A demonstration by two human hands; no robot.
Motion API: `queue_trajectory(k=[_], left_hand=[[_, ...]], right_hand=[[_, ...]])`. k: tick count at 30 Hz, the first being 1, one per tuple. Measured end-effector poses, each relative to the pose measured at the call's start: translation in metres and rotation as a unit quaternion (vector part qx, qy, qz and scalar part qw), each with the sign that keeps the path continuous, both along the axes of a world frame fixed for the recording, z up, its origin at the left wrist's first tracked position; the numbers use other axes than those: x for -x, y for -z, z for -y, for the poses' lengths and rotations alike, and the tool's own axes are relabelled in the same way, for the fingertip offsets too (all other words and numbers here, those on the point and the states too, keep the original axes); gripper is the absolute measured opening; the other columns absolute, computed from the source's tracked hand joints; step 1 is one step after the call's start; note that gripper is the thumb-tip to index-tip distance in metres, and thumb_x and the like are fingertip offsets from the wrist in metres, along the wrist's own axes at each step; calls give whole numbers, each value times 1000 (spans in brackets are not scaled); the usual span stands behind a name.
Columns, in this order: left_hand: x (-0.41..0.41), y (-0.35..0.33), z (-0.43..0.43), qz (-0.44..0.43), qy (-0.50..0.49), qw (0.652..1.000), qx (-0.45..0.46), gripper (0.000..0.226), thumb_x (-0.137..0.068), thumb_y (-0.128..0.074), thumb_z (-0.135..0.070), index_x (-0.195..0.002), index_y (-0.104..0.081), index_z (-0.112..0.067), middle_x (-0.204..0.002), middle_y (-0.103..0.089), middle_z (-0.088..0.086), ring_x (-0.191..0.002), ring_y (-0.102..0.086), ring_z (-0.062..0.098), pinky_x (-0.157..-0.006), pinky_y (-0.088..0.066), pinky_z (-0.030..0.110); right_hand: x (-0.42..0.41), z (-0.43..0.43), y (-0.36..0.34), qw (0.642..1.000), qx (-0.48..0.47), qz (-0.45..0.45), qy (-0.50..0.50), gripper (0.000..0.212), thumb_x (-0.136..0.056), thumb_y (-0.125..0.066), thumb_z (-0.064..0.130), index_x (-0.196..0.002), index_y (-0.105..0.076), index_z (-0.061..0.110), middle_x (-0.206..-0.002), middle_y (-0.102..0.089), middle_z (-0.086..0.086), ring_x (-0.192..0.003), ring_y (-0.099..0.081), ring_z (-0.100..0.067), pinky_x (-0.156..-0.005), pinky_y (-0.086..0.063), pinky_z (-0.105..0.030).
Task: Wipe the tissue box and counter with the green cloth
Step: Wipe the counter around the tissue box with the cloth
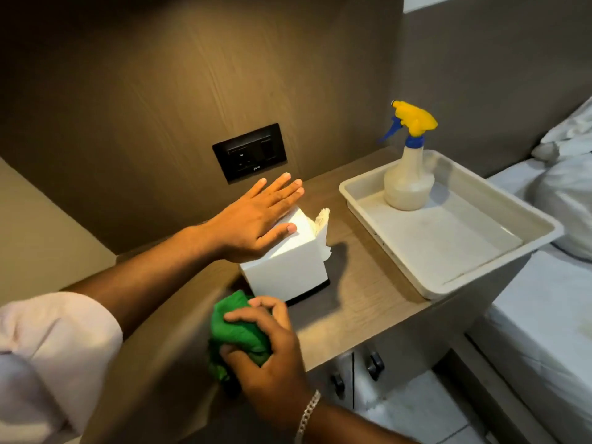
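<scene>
A white cube tissue box [290, 267] with a dark base stands on the wooden counter [362, 302], a tissue sticking out of its top. My left hand [256, 219] lies flat over the box's top left edge, fingers spread, thumb touching the top. My right hand [269, 350] is closed around the bunched green cloth [238, 331], which sits on the counter just in front of the box, at its near left corner.
A white plastic tray [448, 257] sits on the counter's right half, overhanging its edge, with a spray bottle [408, 181] standing in its far corner. A black wall socket [250, 152] is behind the box. A bed [551, 283] lies to the right. Drawer knobs [374, 365] show below.
</scene>
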State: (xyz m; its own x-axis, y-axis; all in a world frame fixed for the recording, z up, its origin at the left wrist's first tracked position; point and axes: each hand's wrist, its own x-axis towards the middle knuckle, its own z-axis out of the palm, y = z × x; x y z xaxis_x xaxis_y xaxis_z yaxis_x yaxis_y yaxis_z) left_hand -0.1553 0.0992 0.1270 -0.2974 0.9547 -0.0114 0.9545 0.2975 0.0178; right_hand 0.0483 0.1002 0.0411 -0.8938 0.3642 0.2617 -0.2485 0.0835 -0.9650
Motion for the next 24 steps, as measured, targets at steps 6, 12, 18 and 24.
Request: queue_trajectory(k=[6,12,18,24], left_hand=[[-33,12,16,95,-231,936,-249,79,-84,-29,-63,-149,-26,-18,-156,-18,-7,-148,1,10,-121,0,45],[-74,26,0,63,-332,893,-298,78,-82,-27,-60,-143,-41,-13,-154,-32,0,-147,-11,13,-120,-2,46],[-90,38,-4,-10,-387,877,-283,80,-84,-20,-60,-142,-41,-10,-153,-35,9,-148,-14,22,-119,0,48],[-103,55,-3,-55,-419,857,-294,73,-90,-20,-55,-142,-42,-9,-153,-35,11,-148,-15,27,-119,-1,52]], right_hand=[[-39,-173,-59,996,-88,-18,-11,38,-68,-77,9,-104,-70,21,-114,-54,-7,-110,-56,-9,-91,-41,-9],[4,-325,-68,904,-381,193,-16,35,-73,-75,15,-103,-65,32,-108,-46,-3,-99,-56,-20,-95,-45,-27],[35,-341,-13,678,-633,336,-163,67,-86,-42,62,-144,-16,42,-159,-10,-3,-142,-11,-42,-109,-26,-61],[31,-341,11,644,-616,396,-220,99,-73,-33,82,-137,31,41,-152,39,2,-139,32,-35,-109,0,-71]])
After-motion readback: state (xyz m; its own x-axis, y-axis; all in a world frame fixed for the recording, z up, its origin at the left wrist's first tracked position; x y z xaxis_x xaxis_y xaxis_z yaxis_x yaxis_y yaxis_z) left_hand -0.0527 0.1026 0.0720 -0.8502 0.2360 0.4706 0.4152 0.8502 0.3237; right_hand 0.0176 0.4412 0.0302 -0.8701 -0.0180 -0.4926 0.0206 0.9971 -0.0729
